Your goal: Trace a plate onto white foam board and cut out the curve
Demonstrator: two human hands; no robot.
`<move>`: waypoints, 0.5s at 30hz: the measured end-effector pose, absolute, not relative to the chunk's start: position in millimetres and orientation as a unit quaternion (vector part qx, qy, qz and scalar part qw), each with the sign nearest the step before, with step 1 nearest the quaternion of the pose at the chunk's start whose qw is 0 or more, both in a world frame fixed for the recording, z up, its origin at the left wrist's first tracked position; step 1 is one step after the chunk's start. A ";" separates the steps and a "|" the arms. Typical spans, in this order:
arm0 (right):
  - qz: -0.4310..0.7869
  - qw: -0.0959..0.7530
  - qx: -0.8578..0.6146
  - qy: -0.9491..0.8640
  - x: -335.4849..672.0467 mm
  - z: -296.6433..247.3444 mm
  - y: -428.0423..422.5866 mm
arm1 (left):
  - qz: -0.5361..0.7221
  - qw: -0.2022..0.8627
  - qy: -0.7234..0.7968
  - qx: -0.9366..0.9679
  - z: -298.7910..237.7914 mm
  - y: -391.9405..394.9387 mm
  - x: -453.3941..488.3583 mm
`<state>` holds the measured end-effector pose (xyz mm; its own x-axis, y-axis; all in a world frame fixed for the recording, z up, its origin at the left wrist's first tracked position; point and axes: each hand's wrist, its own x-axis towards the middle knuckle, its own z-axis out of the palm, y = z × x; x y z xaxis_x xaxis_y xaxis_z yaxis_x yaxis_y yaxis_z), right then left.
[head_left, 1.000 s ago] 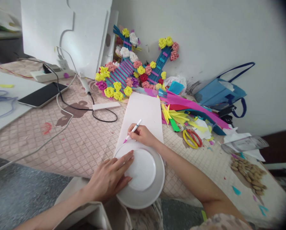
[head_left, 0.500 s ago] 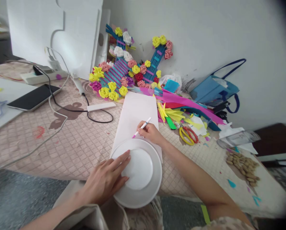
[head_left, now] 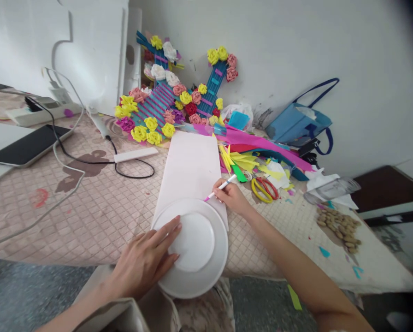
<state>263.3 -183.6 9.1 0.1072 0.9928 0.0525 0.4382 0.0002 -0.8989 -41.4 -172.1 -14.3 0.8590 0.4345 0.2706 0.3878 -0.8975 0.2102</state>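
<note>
My left hand lies with fingers stretched out on a white round plate, which looks upside down. Beneath the plate's far part is a sheet of white board, and the plate's near part juts past the table edge. A white felt-tip marker with a magenta tip is pinched in my right hand. Its tip meets the board right by the plate's far right rim. Whether a drawn line is there is too faint to make out.
Paper-flower guitar shapes lean at the back. Yellow and red-handled scissors and paper scraps lie to the right, with peanuts and a clear jar beyond. Cables and a tablet occupy the left.
My right hand has moved the marker tip rightward along the plate's far rim. My left hand stays on the plate. The whole view has shifted, so background things appear further left.
</note>
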 end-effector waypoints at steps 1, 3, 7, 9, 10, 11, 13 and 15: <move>0.335 0.410 -0.623 -0.575 265.2 8.5 -187.7 | 0.158 0.076 0.215 0.961 -14.4 -172.1 -41.5; 0.325 0.410 -0.630 -0.574 267.9 7.8 -196.2 | 0.160 0.077 0.214 0.961 -14.6 -171.9 -41.7; 0.301 0.414 -0.645 -0.567 269.3 8.6 -214.0 | 0.164 0.071 0.214 0.960 -15.0 -171.2 -41.4; 0.291 0.421 -0.650 -0.562 269.4 8.6 -223.3 | 0.160 0.065 0.214 0.961 -14.6 -171.0 -41.2; 0.287 0.423 -0.653 -0.559 269.6 8.1 -227.9 | 0.158 0.063 0.214 0.962 -14.1 -171.1 -41.0; 0.285 0.422 -0.656 -0.557 270.0 7.3 -232.5 | 0.158 0.061 0.213 0.962 -13.4 -171.2 -40.8; 0.281 0.420 -0.664 -0.551 270.6 5.3 -241.5 | 0.159 0.060 0.211 0.963 -12.0 -171.4 -40.4; 0.279 0.420 -0.671 -0.544 270.4 3.8 -250.2 | 0.163 0.058 0.209 0.963 -11.0 -171.6 -40.0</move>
